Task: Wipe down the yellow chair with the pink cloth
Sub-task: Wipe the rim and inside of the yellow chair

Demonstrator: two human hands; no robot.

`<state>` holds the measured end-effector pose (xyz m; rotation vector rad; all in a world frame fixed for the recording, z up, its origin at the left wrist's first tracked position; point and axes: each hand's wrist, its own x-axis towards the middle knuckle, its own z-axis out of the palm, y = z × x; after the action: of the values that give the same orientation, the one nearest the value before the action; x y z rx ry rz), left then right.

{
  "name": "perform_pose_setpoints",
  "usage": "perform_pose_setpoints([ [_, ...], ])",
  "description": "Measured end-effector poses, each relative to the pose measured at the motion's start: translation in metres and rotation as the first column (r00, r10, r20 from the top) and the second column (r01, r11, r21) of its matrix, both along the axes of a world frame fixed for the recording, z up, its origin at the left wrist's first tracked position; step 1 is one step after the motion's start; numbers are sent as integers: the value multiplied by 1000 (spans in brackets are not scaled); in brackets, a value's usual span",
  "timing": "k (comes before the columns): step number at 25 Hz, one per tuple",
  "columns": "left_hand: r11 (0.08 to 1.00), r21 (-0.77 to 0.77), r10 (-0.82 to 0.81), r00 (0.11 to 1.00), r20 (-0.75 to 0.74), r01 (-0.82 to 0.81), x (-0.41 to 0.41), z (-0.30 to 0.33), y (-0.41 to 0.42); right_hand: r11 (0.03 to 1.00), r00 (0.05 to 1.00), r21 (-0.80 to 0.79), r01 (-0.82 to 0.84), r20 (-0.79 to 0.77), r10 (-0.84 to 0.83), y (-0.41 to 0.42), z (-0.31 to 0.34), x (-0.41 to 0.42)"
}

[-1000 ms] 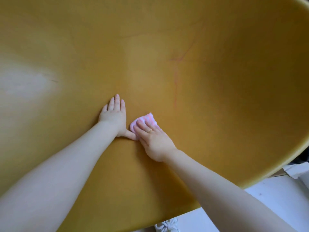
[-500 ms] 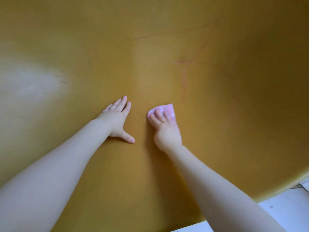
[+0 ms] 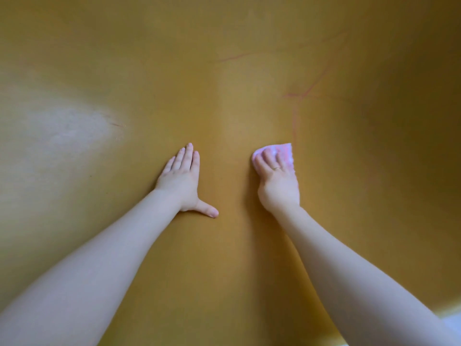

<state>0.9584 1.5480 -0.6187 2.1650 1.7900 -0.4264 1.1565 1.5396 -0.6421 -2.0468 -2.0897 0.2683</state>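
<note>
While the pink cloth [image 3: 282,156] lies bunched flat against the yellow chair [image 3: 237,71], it sits just right of the view's middle, with its far edge and right side showing past the fingers that cover the rest. On top of it is the right hand [image 3: 278,181], palm down, its fingers bent over the bundle and pressing it to the surface; a thin ring [image 3: 276,168] shows on one finger. Whether the thumb is tucked under the cloth cannot be told. From the cloth's far right corner, toward 12 o'clock, a faint reddish line [image 3: 295,116] runs up the chair, meets a short crossing mark, and branches on toward 1 o'clock; another faint reddish streak lies toward 11 o'clock of that crossing. At 9 o'clock from the cloth, apart from it with bare yellow between, the left hand [image 3: 180,181] rests flat on the chair, fingers straight and close together, pointing to 12 o'clock, thumb spread wide toward 4 o'clock, holding nothing. Both bare forearms reach in from the near corners. Farther out at 9 o'clock a pale glare patch [image 3: 62,131] sits on the curved shell, with a small dark scratch at its right end. Down at 5 o'clock the chair's rim gives way to a sliver of pale floor [image 3: 455,328].
</note>
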Motion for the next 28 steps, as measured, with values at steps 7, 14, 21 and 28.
perform_pose_setpoints([
  [7,999,50,7,996,87,-12,-6,-6,4,935,932,-54,-351,-113,344,6,-9,-83],
  [14,1000,-3,5,1000,30,-5,-5,-3,1,988,974,-122,94,217,-66,28,28,50],
  [21,999,-32,28,1000,8,-28,13,4,10,993,993,-49,-110,45,112,0,-9,-4],
  [28,992,21,-124,990,66,123,37,2,24,994,969,-55,-96,223,106,34,22,68],
])
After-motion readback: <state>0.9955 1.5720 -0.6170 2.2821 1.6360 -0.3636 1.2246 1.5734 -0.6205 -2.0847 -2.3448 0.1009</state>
